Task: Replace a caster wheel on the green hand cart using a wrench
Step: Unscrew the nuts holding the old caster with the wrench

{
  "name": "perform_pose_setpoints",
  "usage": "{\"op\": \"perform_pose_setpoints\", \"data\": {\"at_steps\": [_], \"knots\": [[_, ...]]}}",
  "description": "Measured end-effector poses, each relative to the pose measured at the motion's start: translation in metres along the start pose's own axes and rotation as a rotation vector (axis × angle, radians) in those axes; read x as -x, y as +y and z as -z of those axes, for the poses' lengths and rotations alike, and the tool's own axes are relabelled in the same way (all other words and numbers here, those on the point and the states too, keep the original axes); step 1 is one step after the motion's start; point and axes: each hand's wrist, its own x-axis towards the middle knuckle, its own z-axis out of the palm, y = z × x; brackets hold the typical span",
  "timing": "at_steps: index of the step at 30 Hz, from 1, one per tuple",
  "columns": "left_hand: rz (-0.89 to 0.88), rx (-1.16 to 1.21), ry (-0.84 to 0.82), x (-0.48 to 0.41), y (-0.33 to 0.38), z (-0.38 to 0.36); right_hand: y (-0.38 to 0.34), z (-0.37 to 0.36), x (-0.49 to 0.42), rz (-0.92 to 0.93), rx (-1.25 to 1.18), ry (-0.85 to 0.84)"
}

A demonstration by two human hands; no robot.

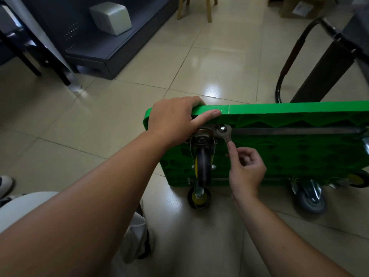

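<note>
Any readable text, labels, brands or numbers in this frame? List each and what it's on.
Nothing legible in this frame.
On the white label of the brown cardboard box: print too small and blurred to read.
On the silver metal wrench: no marking discernible.
On the green plastic hand cart: no text visible.

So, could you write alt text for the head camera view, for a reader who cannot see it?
A person's right hand pinches a silver metal wrench set on a nut beside the black caster wheel of a green plastic hand cart, which stands on its edge on a tiled floor. The left hand grips the cart's top edge.
</note>
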Motion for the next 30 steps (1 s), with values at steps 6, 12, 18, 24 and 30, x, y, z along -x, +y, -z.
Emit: {"op": "perform_pose_setpoints", "data": {"at_steps": [6,12,18,24,30], "knots": [[-0.007,-0.013,0.006,-0.001,0.0,-0.001,-0.004,-0.002,-0.013,0.183,0.14,-0.063],[-0.014,-0.009,0.02,-0.002,0.0,-0.001,-0.026,0.016,-0.032,0.306,0.287,-0.139],[-0.03,0.001,0.029,0.001,0.0,-0.002,-0.034,0.017,-0.024,0.279,0.295,-0.142],[-0.039,-0.004,0.053,0.0,-0.002,-0.003,-0.038,0.017,-0.014,0.233,0.297,-0.139],[-0.09,0.11,0.134,0.005,-0.002,-0.004,-0.043,0.017,-0.013,0.202,0.322,-0.126]]}}
